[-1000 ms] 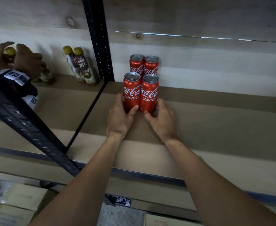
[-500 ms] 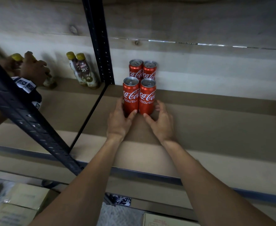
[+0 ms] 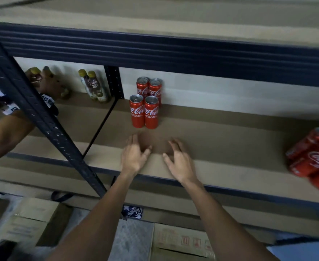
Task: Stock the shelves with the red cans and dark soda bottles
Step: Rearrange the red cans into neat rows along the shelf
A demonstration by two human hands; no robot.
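Several red cans (image 3: 145, 110) stand upright in a tight block on the brown shelf board (image 3: 230, 132), close to the back wall. My left hand (image 3: 134, 154) and my right hand (image 3: 179, 159) hover over the shelf's front part, a short way in front of the cans, fingers loosely spread and holding nothing. More red cans (image 3: 313, 159) come in at the right edge, tilted and blurred; what carries them is out of view.
A dark metal upright (image 3: 42, 117) slants across the left. Behind it another person's hand (image 3: 45, 83) holds a bottle beside two yellow-capped bottles (image 3: 93, 86). The shelf above (image 3: 154, 48) hangs low. Cardboard boxes (image 3: 179, 242) lie on the floor below.
Both my hands have let go of the front cans and drawn back toward the shelf's front edge. The view has tipped up, and a bunch of red cans has appeared at the right.
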